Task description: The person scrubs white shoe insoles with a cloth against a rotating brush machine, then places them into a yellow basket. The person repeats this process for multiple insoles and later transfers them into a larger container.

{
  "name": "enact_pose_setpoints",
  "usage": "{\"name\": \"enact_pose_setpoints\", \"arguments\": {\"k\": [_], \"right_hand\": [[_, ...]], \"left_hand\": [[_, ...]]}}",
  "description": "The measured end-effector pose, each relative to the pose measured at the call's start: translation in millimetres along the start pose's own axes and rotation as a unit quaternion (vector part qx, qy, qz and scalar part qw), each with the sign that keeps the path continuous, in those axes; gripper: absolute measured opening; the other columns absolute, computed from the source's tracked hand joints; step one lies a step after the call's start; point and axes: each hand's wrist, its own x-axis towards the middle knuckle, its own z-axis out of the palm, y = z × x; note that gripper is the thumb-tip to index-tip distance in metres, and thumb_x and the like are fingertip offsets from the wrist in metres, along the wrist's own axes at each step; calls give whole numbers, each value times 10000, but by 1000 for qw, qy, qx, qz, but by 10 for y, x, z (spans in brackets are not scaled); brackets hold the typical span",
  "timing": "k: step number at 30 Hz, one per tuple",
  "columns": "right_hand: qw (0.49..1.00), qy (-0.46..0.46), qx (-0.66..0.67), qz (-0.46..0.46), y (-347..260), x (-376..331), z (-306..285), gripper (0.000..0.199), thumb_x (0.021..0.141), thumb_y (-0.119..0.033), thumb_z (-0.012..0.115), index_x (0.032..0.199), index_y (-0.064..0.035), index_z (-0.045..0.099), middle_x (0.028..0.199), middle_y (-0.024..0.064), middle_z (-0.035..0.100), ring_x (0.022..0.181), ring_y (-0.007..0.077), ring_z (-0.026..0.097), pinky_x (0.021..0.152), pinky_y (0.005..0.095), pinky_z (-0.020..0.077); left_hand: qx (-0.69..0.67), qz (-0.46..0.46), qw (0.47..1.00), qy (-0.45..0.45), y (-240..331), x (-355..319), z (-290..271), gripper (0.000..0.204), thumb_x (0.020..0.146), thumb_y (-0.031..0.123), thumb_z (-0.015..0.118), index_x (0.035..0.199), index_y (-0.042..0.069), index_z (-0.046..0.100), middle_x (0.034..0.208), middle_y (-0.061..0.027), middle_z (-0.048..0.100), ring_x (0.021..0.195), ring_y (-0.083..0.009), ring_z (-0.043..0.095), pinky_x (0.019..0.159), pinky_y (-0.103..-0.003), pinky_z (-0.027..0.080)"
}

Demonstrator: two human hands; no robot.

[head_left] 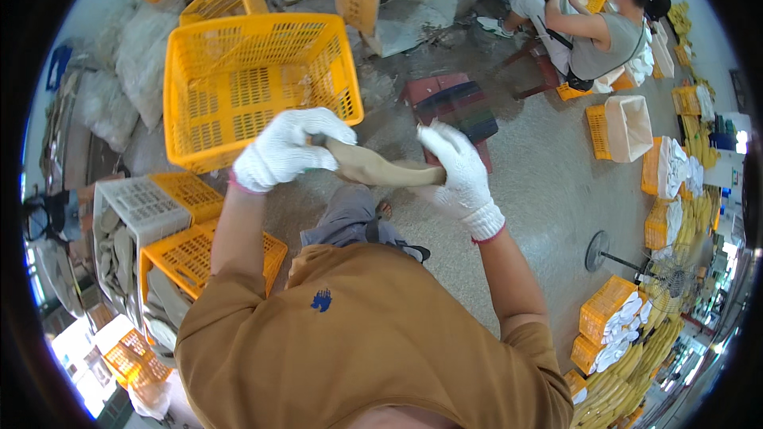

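Olive-beige, long curved piece (380,168) with a smooth surface is held in mid-air near a large yellow slatted plastic basket (246,101). The white-knit-gloved left hand (284,147) pinches one end between thumb and fingers; the white-knit-gloved right hand (462,177) grasps the other, its upper fingers raised.

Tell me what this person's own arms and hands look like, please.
The left hand and right hand wear white, knitted-looking gloves with pinkish-red edging at the wrists. Above them the forearms are bare, up to short, loose brown sleeves. I see no cables, and no markings stand out on the gloves or sleeves.
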Motion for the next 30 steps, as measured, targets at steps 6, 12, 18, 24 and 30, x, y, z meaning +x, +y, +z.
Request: {"name": "enact_pose_setpoints", "arguments": {"k": [6,12,18,24,30], "right_hand": [[976,-50,-129,170,1119,403,-111,431,827,-262,808,1242,-189,716,1001,72,741,933,286,728,797,405,584],[942,-107,-302,99,2764,1859,414,152,872,-295,730,918,-189,632,877,53,677,815,292,708,671,455,590],[932,-196,-280,122,3854,2583,762,216,841,-291,773,976,-169,656,948,80,707,925,325,713,763,481,583],[926,-223,-294,74,4101,3325,1145,209,798,-228,770,956,-141,664,925,103,708,899,326,718,750,470,587],[927,-209,-312,7,3964,3603,1205,146,839,-168,695,978,-127,714,899,106,721,893,299,731,715,434,600]], "left_hand": [[-168,-147,956,189,-1319,1780,415,674,1031,262,667,1599,54,369,1556,-123,502,1311,-264,566,1088,-436,483],[-568,-161,778,215,-2409,3722,167,625,1080,574,488,1540,154,436,1462,-88,538,1381,-377,517,1145,-668,418],[-550,-143,773,282,-3054,4572,-262,710,1046,523,605,1551,65,405,1529,-205,451,1423,-439,444,1159,-703,400],[-607,-147,707,333,-3375,4998,-683,704,1051,500,605,1548,53,381,1550,-197,396,1428,-452,422,1130,-746,409],[-629,-138,661,384,-3368,5194,-754,639,1063,470,593,1512,58,402,1444,-183,442,1340,-447,500,1087,-749,450]]}}
